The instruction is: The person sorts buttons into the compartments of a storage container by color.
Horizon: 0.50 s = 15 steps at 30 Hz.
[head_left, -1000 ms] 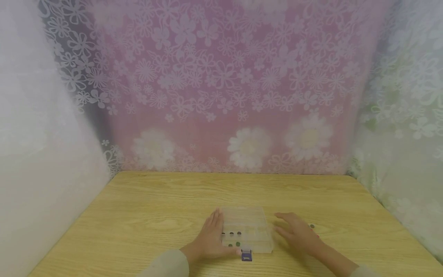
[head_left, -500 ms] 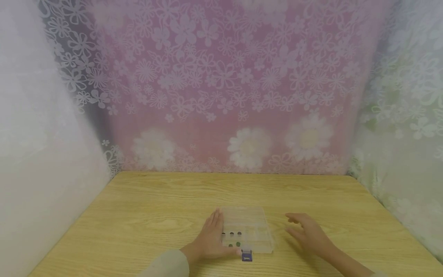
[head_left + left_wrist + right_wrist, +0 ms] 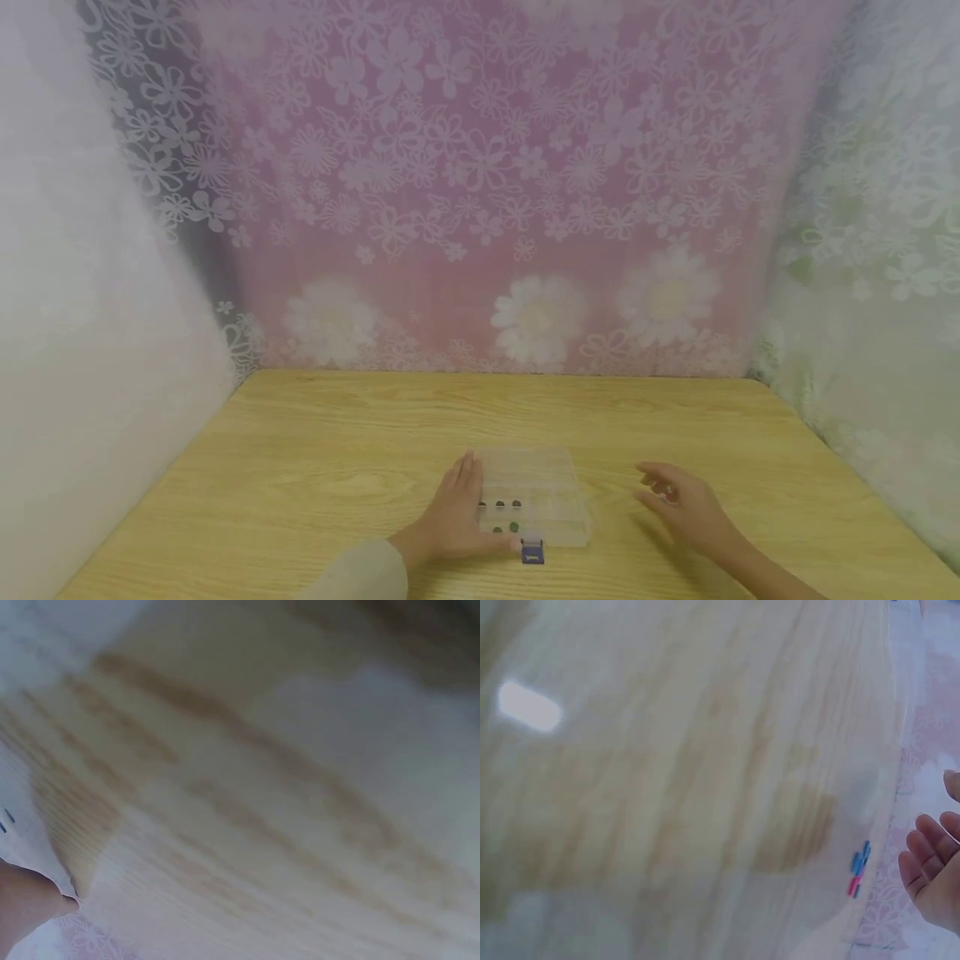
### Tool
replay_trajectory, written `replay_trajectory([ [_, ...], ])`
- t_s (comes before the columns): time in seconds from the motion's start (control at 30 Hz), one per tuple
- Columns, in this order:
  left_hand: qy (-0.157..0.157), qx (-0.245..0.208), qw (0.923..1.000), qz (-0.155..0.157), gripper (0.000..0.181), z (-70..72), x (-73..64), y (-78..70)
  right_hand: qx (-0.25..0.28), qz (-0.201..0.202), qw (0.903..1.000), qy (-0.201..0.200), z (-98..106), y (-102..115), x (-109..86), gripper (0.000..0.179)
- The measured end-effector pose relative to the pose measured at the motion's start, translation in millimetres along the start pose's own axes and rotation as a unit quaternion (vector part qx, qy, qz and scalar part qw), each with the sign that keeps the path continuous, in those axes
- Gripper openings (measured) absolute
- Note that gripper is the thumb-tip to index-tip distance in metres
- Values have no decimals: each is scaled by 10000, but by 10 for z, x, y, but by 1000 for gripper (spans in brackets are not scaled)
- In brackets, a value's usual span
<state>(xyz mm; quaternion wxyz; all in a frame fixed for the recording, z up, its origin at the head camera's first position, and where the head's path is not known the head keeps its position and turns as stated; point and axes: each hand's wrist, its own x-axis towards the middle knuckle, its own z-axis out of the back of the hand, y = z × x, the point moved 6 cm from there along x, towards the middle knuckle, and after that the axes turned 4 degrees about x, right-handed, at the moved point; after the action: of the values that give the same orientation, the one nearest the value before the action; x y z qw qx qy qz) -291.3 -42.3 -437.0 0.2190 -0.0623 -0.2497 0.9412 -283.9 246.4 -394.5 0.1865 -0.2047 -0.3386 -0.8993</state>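
Note:
A clear plastic divided box [image 3: 558, 508] lies near the front middle of the table, with a purple latch [image 3: 532, 552] on its front side. My left hand [image 3: 452, 510] rests along its left side with straight fingers, the thumb stretched across the front to the latch. Inside sit a row of small dark round pieces [image 3: 500, 504] and some green ones [image 3: 513, 527]. My right hand [image 3: 690, 512] hovers to the right of the box, fingers loosely bent and apart from the thumb. Small pieces [image 3: 667, 495] show through that gap; the right wrist view has blue and red pieces [image 3: 859, 868] on the table.
The wooden table [image 3: 360, 417] extends beyond the box on both sides. A pink flowered curtain [image 3: 510, 208] hangs at its back edge, with pale sheets [image 3: 112, 333] along the left and right.
My right hand has drawn away from the box to the right, over the small pieces there. My left hand keeps its place on the box.

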Motion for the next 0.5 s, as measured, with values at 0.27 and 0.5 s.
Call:
replay_trajectory([
  [0.27,-33,84,9999,47,122,-4,13,17,259,-265,9993,-96,75,-157,-88,27],
  [0.5,-52,36,10000,59,122,-8,14,27,173,-215,9996,-117,181,-267,-141,23],
])
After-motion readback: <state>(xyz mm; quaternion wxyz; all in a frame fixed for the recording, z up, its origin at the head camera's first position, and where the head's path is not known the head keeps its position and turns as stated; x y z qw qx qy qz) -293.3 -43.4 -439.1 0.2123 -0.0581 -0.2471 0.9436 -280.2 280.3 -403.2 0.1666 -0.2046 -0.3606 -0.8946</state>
